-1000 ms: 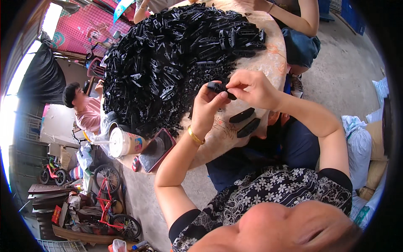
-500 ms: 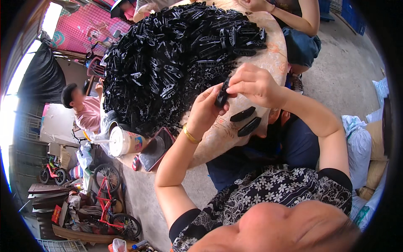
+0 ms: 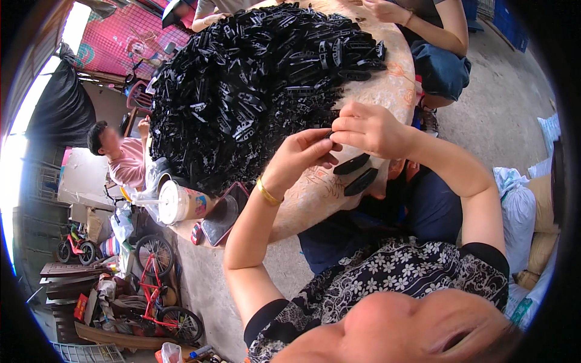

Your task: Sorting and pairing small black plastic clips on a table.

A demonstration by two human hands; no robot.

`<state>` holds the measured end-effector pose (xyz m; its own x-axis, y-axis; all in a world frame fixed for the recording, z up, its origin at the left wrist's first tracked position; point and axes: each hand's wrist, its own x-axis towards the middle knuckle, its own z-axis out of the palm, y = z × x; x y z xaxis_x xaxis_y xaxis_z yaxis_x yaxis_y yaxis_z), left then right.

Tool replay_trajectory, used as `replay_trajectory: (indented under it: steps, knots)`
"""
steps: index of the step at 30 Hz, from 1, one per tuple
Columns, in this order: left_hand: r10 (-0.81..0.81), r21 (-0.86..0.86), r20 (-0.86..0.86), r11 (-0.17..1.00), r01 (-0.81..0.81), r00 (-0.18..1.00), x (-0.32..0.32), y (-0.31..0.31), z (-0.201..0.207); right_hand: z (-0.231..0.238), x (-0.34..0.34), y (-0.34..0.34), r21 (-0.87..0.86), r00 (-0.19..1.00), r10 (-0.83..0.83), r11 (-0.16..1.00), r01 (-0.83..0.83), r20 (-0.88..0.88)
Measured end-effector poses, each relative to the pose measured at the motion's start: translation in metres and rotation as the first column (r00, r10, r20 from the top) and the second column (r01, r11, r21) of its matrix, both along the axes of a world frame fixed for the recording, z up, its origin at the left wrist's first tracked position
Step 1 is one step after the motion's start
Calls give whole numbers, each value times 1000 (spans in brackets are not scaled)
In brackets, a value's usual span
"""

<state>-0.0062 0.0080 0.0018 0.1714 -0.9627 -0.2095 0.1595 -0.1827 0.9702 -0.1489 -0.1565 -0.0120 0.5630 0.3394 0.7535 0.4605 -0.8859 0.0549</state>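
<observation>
Black, the piece shows only as a sliver, pinched in the left hand, half a second ago more exposed; the right hand now meets it, so both seem engaged, though its own grip I cannot tell; two strips lie nearby on the table, the heap beyond

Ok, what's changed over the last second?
The left hand has shifted left at the wrist. The black piece, plainly visible earlier, is now nearly hidden between it and the right hand. The two black pieces lying nearby and the cup stayed put.
</observation>
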Motion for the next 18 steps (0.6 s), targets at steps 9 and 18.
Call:
replay_trajectory:
  steps: [9, 18]
  knots:
    - [112, -128, 634, 991, -38, 766, -11, 1, -7, -8, 3, 2, 528, 971, 61, 846, 72, -230]
    - [161, -181, 595, 981, -63, 788, -13, -3, -34, -6, 1, -6, 568, 815, 147, 785, 248, -560]
